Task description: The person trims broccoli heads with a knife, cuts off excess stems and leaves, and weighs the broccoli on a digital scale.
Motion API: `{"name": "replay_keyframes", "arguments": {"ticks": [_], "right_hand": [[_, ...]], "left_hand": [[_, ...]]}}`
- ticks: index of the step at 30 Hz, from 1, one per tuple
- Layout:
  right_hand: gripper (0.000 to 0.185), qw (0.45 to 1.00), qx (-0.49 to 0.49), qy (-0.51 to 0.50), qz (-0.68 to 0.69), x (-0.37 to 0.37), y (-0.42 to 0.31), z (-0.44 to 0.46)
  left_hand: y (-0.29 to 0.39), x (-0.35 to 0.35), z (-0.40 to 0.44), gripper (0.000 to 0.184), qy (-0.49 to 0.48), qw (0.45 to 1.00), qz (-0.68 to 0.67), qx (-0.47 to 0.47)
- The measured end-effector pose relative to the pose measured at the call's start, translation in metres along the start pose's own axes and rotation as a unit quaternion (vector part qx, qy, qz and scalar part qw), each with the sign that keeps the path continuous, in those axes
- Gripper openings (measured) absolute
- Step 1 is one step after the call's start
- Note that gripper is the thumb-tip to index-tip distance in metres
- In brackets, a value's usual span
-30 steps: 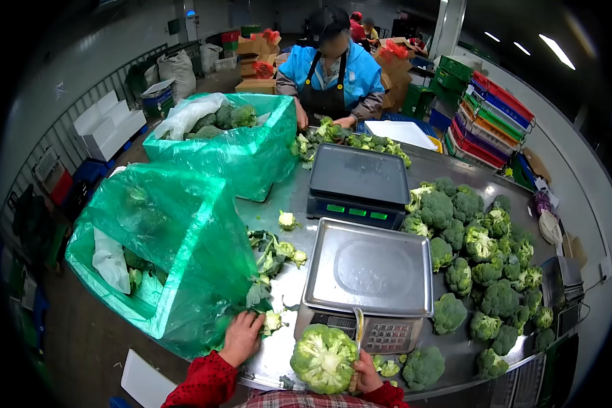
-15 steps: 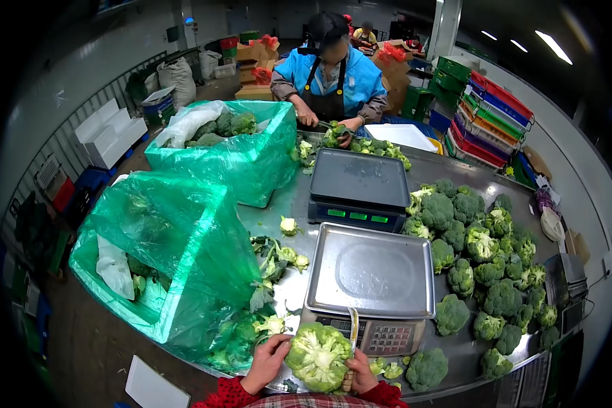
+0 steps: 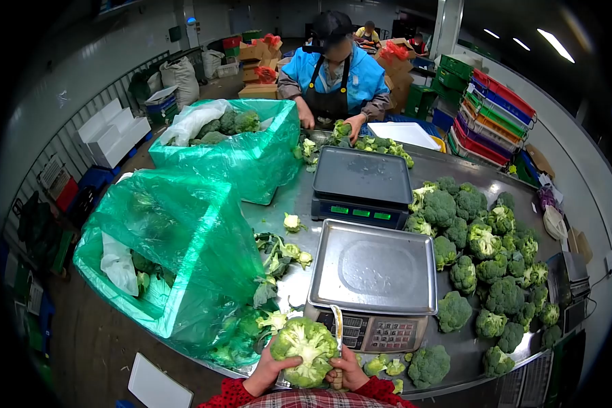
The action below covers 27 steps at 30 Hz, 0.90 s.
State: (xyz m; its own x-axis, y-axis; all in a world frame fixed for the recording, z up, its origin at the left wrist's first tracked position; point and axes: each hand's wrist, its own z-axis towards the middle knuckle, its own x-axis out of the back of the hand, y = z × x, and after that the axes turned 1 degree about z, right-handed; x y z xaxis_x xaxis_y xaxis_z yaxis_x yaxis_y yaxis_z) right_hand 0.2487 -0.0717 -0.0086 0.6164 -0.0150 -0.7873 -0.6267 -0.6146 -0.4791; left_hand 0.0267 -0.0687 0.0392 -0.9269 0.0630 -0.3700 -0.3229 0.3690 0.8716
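Observation:
A broccoli head (image 3: pixel 304 350), its cut stem side facing up, is held low in front of me by my left hand (image 3: pixel 270 370), thumb across its face. My right hand (image 3: pixel 347 371) grips a knife (image 3: pixel 338 326) by the handle at the broccoli's right edge, the blade pointing up. Just beyond is a scale (image 3: pixel 374 268) with a bare metal pan. Cut stems and leaves (image 3: pixel 279 255) lie left of the scale. Many broccoli heads (image 3: pixel 496 272) are piled on the right side of the metal table, with a single head (image 3: pixel 429 366) near the front edge.
Two green-lined crates (image 3: pixel 170 251) (image 3: pixel 224 146) holding broccoli stand at the left. A dark scale (image 3: pixel 362 177) sits behind the nearer one. Across the table, a co-worker (image 3: pixel 336 75) handles broccoli. Stacked coloured crates (image 3: pixel 489 119) stand at the back right.
My left hand has moved right from the trimmings and taken hold of the broccoli. The broccoli and knife have shifted slightly left. The co-worker's hands have moved a little.

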Motion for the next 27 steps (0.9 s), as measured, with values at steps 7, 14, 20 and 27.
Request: {"name": "replay_keyframes", "arguments": {"ticks": [7,14,20,27], "right_hand": [[0.044,0.928,0.098,0.059,-0.356,0.010,-0.005,0.010],[0.044,0.881,0.138,0.050,-0.451,-0.024,-0.021,0.001],[0.043,0.763,0.283,-0.012,-0.580,-0.032,-0.019,0.007],[0.039,0.753,0.307,-0.020,-0.582,-0.040,-0.023,0.009]], "left_hand": [[0.025,0.002,-0.007,0.062,0.087,0.993,-0.076,0.016],[0.038,0.010,-0.012,0.069,0.126,0.987,-0.099,-0.019],[0.033,0.016,-0.016,0.078,0.144,0.988,-0.032,-0.034],[0.033,0.014,-0.016,0.082,0.129,0.987,0.043,-0.083]]}}
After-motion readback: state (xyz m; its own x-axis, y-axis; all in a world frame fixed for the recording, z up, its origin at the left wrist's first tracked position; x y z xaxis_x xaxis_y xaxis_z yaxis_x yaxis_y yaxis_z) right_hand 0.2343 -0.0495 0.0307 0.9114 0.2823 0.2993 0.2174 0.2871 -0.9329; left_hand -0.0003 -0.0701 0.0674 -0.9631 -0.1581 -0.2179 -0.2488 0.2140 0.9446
